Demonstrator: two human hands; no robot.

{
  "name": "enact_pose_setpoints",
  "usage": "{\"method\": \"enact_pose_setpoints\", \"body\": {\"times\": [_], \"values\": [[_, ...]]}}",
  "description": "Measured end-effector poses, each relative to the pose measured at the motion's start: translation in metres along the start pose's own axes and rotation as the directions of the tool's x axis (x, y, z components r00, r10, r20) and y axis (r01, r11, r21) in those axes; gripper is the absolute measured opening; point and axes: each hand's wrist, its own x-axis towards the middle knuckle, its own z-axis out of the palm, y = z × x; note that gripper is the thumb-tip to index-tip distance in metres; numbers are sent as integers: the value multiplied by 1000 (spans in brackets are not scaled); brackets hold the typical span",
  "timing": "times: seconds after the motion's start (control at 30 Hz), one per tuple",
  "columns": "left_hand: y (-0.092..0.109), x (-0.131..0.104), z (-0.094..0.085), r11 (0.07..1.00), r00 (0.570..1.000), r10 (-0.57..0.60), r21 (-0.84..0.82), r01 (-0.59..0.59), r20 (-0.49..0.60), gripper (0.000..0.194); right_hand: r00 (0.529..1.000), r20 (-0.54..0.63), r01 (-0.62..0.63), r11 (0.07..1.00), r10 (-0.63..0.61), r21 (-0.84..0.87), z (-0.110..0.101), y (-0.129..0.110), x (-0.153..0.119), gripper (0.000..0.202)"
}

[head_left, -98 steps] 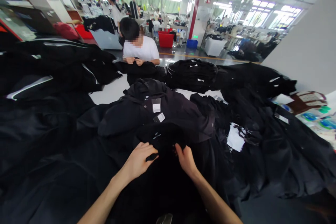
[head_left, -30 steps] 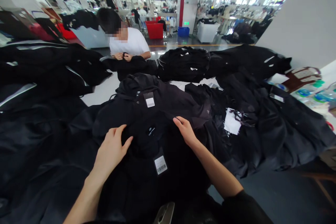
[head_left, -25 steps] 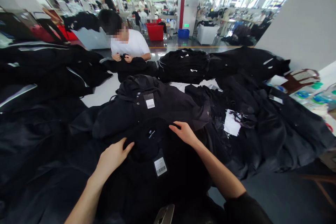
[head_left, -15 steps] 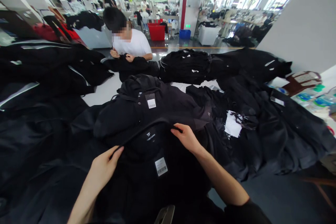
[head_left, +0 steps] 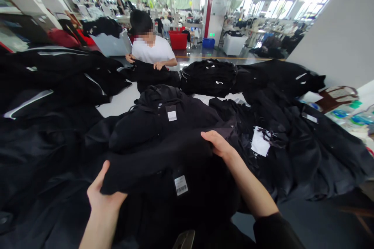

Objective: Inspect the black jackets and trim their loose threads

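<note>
The black garment (head_left: pixel 157 159) lies in the near middle of the scene, its upper cloth stretched between the two hands and its lower part running down toward the person wearing the camera. At the far left, dark garments are heaped over the near side, and one farther back carries a pale stripe (head_left: pixel 32 101). Next comes the left hand (head_left: pixel 102 192), slightly blurred, its thumb and forefinger spread wide, with the left edge of the garment's cloth in the gap between them. Beyond it a bare patch of the white counter (head_left: pixel 124 101) shows. Across the counter a co-worker in a white shirt (head_left: pixel 154 50) looks down and holds up black cloth (head_left: pixel 146 67) with both hands. In the middle, just beyond the garment, lies a dark hooded top (head_left: pixel 187 113) with a hang tag (head_left: pixel 172 114) near its neck; a barcode label (head_left: pixel 180 185) sits on the garment itself. A rounded black pile (head_left: pixel 207 78) stands behind. To the right, the right hand (head_left: pixel 216 142) is closed, pinching the garment's upper edge between thumb and fingers. Past it, a frayed white scrap (head_left: pixel 261 141) rests on dark garments (head_left: pixel 309 155), and clear bottles (head_left: pixel 362 117) stand at the far right.
</note>
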Motion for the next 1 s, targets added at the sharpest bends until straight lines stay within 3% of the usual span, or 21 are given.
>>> {"method": "enact_pose_setpoints", "body": {"times": [0.07, 0.13, 0.23, 0.37, 0.43, 0.5, 0.57, 0.63, 0.7, 0.77, 0.8, 0.83, 0.9, 1.0], "values": [[-5, -4, 17, 997, 998, 56, -52, -56, -12, 22, 999, -42, 5, 996, -1, 85, -2, 2, 8, 35], [-11, -5, 32, 996, 993, 79, -37, -76, 85, 36, 996, -89, 16, 983, 0, 183, -3, 7, 16, 33], [-23, 6, 40, 998, 990, 35, 54, -43, 139, 53, 991, -126, 69, 956, -34, 287, -3, 16, 26, 28], [-41, 32, 24, 990, 989, -133, 47, 130, 68, 41, 987, -70, 161, 940, -147, 301, 3, 20, 27, 30], [-47, 42, 12, 989, 989, -149, -17, 149, -13, 37, 977, -41, 213, 932, -210, 293, 6, 20, 26, 38], [-49, 49, 5, 992, 992, -121, -23, 121, -23, 39, 963, -38, 264, 918, -265, 297, 9, 20, 25, 47], [-48, 52, 4, 990, 990, -116, 91, 109, 85, 48, 955, -38, 291, 907, -293, 306, 11, 21, 27, 54], [-44, 51, 9, 949, 988, -75, 315, 28, 136, 58, 956, -25, 287, 907, -294, 309, 14, 23, 29, 56], [-38, 45, 20, 792, 982, 149, 581, -189, 116, 58, 963, -10, 260, 919, -269, 295, 18, 24, 32, 55], [-33, 33, 37, 522, 882, 406, 731, -439, 240, 48, 973, -4, 222, 937, -229, 271, 23, 24, 34, 51], [-31, 26, 48, 402, 816, 447, 733, -549, 367, 40, 978, 0, 199, 944, -206, 262, 26, 23, 35, 49], [-29, 19, 60, 317, 748, 424, 690, -650, 510, 32, 983, 7, 174, 950, -182, 258, 30, 23, 35, 46], [-28, 9, 87, 234, 588, 298, 539, -809, 752, 22, 991, 24, 123, 957, -134, 263, 37, 22, 36, 42], [-32, 9, 123, 87, 336, 93, 328, -941, 937, 23, 996, 29, 78, 957, -90, 278, 43, 23, 38, 37]]}}
